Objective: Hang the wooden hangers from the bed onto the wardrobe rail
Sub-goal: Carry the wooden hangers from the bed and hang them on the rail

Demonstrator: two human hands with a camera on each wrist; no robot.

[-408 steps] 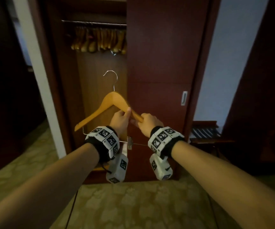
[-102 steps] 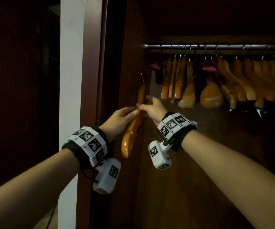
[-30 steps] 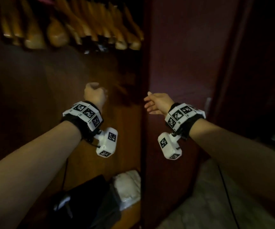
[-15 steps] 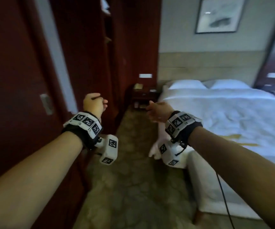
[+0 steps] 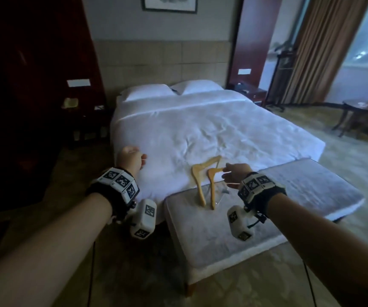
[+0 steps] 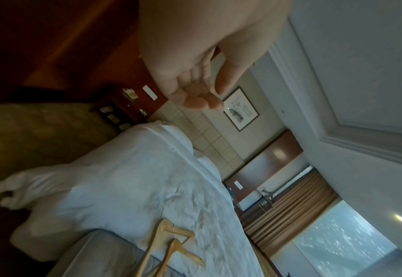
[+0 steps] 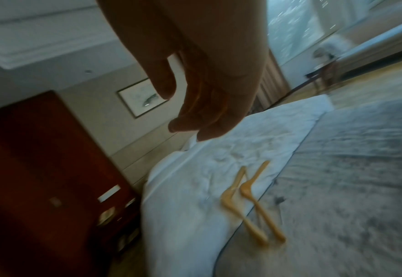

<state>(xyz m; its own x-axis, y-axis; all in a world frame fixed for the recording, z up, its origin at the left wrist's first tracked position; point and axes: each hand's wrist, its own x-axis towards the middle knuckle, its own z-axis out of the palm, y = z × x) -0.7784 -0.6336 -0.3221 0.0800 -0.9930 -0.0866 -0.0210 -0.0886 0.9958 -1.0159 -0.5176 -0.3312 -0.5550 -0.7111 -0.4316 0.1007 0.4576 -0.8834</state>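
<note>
Two light wooden hangers lie side by side across the foot of the white bed [image 5: 200, 120] and onto the grey bench [image 5: 278, 196]: a left hanger [image 5: 199, 187] and a right hanger [image 5: 212, 191]. My right hand [image 5: 231, 173] hovers just right of their upper ends with relaxed fingers, holding nothing. My left hand [image 5: 132, 159] hangs over the bed's left corner, loosely curled and empty. The right wrist view shows the right hand [image 7: 195, 112] above both hangers [image 7: 228, 196]. The left wrist view shows the left hand [image 6: 202, 90] well apart from the hangers [image 6: 164, 230].
A dark nightstand [image 5: 83, 120] stands left of the bed beside dark wood panelling. A round table and chair [image 5: 355, 109] and brown curtains [image 5: 315, 49] are at the right by the window. Patterned carpet runs around the bench. The wardrobe is out of view.
The view has swung from the wardrobe, where the held hanger was left, round to the bed. Both empty hands now reach over the bed's foot, the right one close to the two hangers.
</note>
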